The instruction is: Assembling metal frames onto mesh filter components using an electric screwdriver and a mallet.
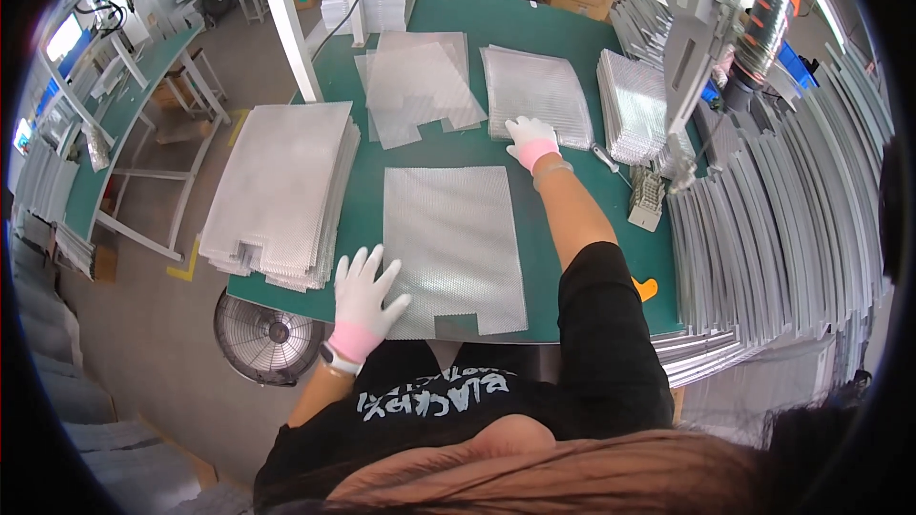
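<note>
A perforated silvery mesh sheet point(453, 238) with a notch in its near edge lies flat on the green table before me. My left hand point(366, 294), in a white glove with a pink cuff, rests at its left edge with fingers spread. Farther off, my right hand point(530, 140), gloved alike, reaches to the near left corner of a stack of translucent ribbed sheets point(537, 91). Its fingers look stretched out over that corner; whether they pinch a sheet I cannot make out. Left of that stack, several notched mesh sheets point(415, 76) lie loosely overlapped.
A tall pile of notched mesh sheets point(277, 181) stands at the table's left. To the right are another sheet stack point(632, 105), a grey metal block point(646, 198), an orange-handled tool point(646, 288) and an upright orange-black power tool point(763, 24). Long grey strips point(773, 229) crowd the right side.
</note>
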Available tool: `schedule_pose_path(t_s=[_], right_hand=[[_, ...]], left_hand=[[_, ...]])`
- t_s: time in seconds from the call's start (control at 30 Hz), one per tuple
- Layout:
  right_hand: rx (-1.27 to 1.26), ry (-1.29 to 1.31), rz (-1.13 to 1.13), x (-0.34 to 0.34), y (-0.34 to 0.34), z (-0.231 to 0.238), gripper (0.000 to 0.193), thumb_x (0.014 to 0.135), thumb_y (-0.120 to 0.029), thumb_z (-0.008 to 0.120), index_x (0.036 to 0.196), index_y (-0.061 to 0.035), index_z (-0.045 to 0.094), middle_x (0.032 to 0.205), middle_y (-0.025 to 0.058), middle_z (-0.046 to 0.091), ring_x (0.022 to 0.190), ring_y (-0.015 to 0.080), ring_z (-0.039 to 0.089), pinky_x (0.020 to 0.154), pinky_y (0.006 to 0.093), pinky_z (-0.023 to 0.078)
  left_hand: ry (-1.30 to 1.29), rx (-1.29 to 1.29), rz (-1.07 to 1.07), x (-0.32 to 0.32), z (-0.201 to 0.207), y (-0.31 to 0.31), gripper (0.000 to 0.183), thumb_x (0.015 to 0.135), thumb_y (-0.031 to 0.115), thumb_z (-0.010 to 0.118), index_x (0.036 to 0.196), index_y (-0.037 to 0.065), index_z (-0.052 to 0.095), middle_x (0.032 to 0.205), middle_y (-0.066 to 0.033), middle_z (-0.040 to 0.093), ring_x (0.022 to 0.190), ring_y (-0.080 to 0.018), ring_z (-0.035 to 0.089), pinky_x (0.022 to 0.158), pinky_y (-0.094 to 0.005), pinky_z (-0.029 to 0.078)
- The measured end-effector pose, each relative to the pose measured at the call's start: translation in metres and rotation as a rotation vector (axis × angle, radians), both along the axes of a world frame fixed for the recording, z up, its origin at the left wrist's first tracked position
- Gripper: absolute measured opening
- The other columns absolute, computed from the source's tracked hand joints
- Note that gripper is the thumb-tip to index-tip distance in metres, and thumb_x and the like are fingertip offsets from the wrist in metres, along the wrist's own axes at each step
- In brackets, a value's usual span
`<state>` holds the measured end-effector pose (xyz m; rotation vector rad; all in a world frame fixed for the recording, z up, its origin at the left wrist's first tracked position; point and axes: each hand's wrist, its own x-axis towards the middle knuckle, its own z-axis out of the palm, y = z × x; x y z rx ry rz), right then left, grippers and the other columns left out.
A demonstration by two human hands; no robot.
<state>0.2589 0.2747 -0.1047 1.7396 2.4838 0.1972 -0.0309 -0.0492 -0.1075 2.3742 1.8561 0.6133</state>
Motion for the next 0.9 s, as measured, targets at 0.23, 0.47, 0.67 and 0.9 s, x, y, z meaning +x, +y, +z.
schedule_pose_path(t_s=[0.23,0.47,0.67,0.9], right_hand=[[0.152,-0.144,0.184,0.022,0.023,0.001,0.017,0.092,-0.016,0.055,0.098,-0.008,0.07,0.094,0.011,0.072,0.095,0.0305,0.069,0.082,0.0434,0.055],[0.626,0.669,-0.171,0.042,0.016,0.074,0.024,0.1,-0.021,0.046,0.111,-0.0097,0.064,0.102,0.0204,0.07,0.09,0.0415,0.067,0.08,0.0479,0.054],[0.71,1.269,-0.05,0.057,-0.006,0.083,0.031,0.097,-0.023,0.056,0.12,-0.0045,0.063,0.113,0.0187,0.068,0.11,0.0315,0.064,0.096,0.0369,0.049],[0.257,1.434,0.221,0.082,-0.022,0.089,0.049,0.082,0.008,0.047,0.13,0.0029,0.057,0.144,0.019,0.051,0.136,0.026,0.047,0.115,0.0353,0.036]], left_hand=[[-0.186,0.26,0.011,-0.026,-0.001,-0.034,0.052,0.07,0.012,0.076,0.118,0.002,0.061,0.131,-0.0212,0.056,0.117,-0.0405,0.053,0.1,-0.0509,0.041],[-0.318,0.225,-0.075,-0.008,0.02,-0.025,0.048,0.07,0.009,0.073,0.116,0.0,0.063,0.126,-0.0206,0.061,0.101,-0.034,0.062,0.088,-0.0416,0.048],[-0.487,0.191,-0.055,0.006,0.006,-0.021,0.038,0.078,0.009,0.068,0.115,0.001,0.065,0.128,-0.0195,0.062,0.109,-0.0347,0.062,0.095,-0.0409,0.047],[-0.618,0.112,-0.208,0.034,0.024,0.004,0.036,0.083,0.008,0.065,0.119,0.002,0.065,0.129,-0.0172,0.062,0.117,-0.0329,0.06,0.102,-0.0387,0.045]])
